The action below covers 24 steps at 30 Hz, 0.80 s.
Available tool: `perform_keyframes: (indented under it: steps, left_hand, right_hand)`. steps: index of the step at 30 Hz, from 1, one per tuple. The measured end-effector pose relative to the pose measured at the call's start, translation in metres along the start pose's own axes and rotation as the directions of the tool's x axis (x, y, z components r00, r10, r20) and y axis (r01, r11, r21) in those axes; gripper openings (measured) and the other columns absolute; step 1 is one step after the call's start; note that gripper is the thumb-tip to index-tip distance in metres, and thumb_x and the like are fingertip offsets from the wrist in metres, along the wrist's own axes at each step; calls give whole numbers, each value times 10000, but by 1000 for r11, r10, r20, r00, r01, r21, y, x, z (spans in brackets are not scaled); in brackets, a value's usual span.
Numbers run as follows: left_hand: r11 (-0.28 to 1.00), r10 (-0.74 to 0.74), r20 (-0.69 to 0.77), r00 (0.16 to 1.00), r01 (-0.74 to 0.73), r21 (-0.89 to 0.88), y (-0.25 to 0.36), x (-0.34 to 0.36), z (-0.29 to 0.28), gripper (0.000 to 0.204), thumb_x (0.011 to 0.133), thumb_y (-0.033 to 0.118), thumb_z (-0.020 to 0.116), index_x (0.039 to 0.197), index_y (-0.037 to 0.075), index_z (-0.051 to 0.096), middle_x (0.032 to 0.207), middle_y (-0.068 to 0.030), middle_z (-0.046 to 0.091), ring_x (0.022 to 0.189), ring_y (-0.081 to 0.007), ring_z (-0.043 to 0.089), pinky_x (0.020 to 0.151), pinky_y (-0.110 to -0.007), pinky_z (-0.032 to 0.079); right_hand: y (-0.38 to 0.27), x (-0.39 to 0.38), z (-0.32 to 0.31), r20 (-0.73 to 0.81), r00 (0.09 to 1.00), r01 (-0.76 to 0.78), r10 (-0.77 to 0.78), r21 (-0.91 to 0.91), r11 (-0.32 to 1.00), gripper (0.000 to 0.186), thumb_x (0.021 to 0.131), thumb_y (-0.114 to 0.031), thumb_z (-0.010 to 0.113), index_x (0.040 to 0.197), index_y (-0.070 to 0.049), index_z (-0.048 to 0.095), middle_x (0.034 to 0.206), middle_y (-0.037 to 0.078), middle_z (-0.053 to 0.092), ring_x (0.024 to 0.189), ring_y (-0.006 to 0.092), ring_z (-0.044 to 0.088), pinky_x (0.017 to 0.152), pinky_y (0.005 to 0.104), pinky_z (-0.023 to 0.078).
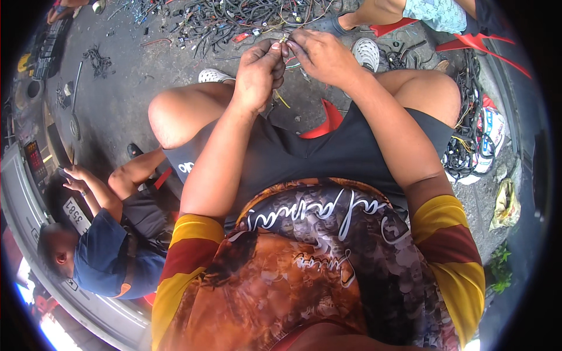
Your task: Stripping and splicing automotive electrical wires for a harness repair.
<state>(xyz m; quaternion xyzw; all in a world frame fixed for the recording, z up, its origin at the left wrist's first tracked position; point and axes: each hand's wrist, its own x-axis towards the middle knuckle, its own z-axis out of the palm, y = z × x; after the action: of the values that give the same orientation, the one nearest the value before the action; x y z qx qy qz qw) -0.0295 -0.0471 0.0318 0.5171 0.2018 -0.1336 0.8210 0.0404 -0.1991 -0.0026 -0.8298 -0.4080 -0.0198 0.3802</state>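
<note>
Held out over the ground beyond my knees, my left hand (262, 76) and my right hand (323, 55) meet at the fingertips. Pinched between both is a small pale yellow piece (284, 40), too small to name and mostly covered by fingers. My left fingers are curled into a loose fist with the thumb on top. The right hand reaches in from the other side, thumb and forefinger closed. A yellow wire (283, 99) shows below the hands, on or above the ground. Just beyond the hands spreads a tangled heap of wires (225, 26).
Red plastic stool parts (328, 120) show between my thighs. At right, a white sack (489, 137) sits by black cables (462, 155) and a crumpled yellowish bag (506, 205). A seated person (117, 245) is at left beside a grey vehicle (88, 310); another person's leg (374, 14) is at upper right.
</note>
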Motion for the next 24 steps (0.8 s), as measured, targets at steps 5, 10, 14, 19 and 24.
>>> perform_keyframes:
  steps: [5,10,14,19,24]
  left_hand:
    - [990,-22,91,996,35,-134,0,0,-1,200,977,179,405,833,59,475,593,54,284,493,-58,230,437,-219,196]
    - [957,-61,142,988,98,-272,-3,1,-3,204,980,186,395,830,64,460,600,49,272,500,-70,227,448,-219,206]
    - [945,-117,168,979,161,-285,-4,2,-7,205,981,185,390,830,66,459,594,50,275,496,-67,232,446,-214,214]
    - [952,-155,185,970,197,-236,-9,5,-7,198,978,178,387,831,67,460,591,54,273,489,-62,230,440,-211,215]
    - [953,-146,166,975,183,-240,-8,1,-9,182,966,168,397,830,62,456,591,56,266,487,-57,225,434,-210,204]
  right_hand:
    - [1,-1,0,0,999,48,-48,-21,999,177,834,-88,574,976,18,559,918,188,626,847,359,611,732,418,505]
    - [0,-2,1,16,998,58,-57,-71,996,202,810,-70,590,990,17,559,932,188,631,859,349,619,744,410,511]
    - [9,-2,10,-30,988,146,-151,-123,982,210,820,-125,575,974,17,576,914,162,639,820,337,637,700,418,527]
    - [35,1,24,-53,996,64,-72,-148,987,217,865,-174,522,954,15,583,918,194,641,836,361,631,714,452,516]
    - [27,11,1,20,949,-315,316,-25,949,255,925,-235,468,892,-10,584,789,218,620,778,363,610,682,454,476]
